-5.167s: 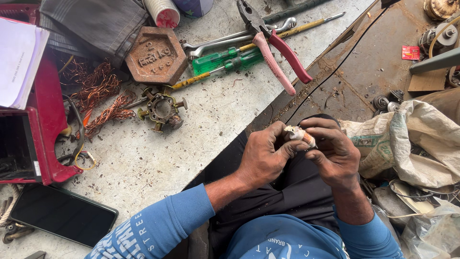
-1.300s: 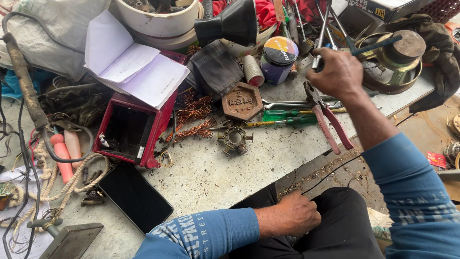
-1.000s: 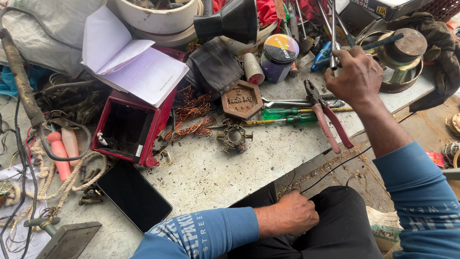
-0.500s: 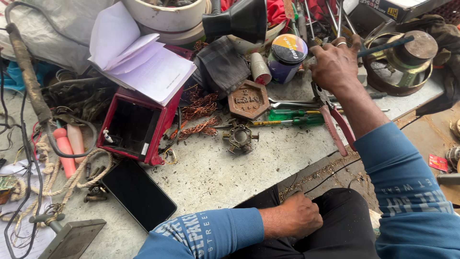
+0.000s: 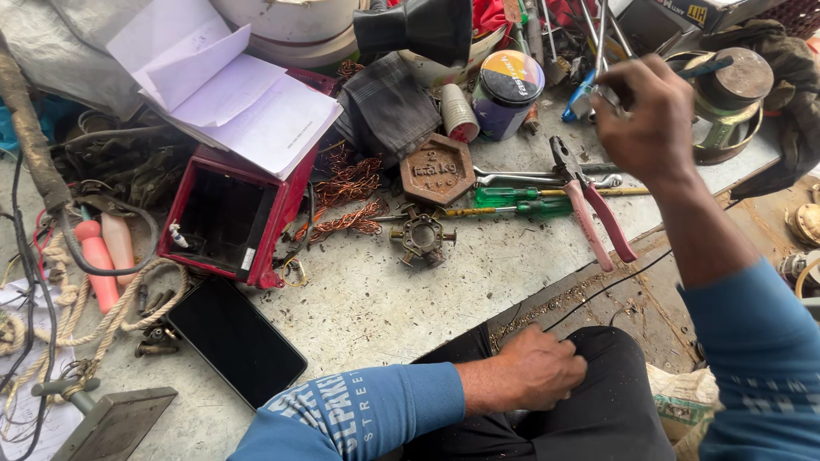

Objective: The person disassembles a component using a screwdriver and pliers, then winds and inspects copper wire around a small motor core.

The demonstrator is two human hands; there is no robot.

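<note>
Spotted the right hand (image 5: 645, 115) way up at 1 o'clock, fingers pinched round a thin grey steel rod (image 5: 600, 38) standing in a crowded bundle of tools. Found the left hand (image 5: 538, 376) down at 5 o'clock on the dark trouser lap, curled into a loose fist; couldn't tell about anything inside it.

Worth worrying about: yanking that rod out at an angle could've dragged its neighbours along and tipped the round dark tin with the orange-and-blue lid (image 5: 508, 85) just at 9 o'clock of the hand. Could also have clipped the pink-handled steel pliers (image 5: 594, 209) lying right under the wrist at 6 o'clock, close to the bench edge.

Texture-wise: rough, speckled grey concrete bench top (image 5: 367, 299), a rusty hexagonal cast-iron weight (image 5: 437, 169) dead centre, springy tangles of bare copper wire (image 5: 346, 192) at its 8 o'clock, a slick green plastic screwdriver handle (image 5: 512, 201), and a glossy flat black phone (image 5: 237, 340) out at 7 o'clock.
</note>
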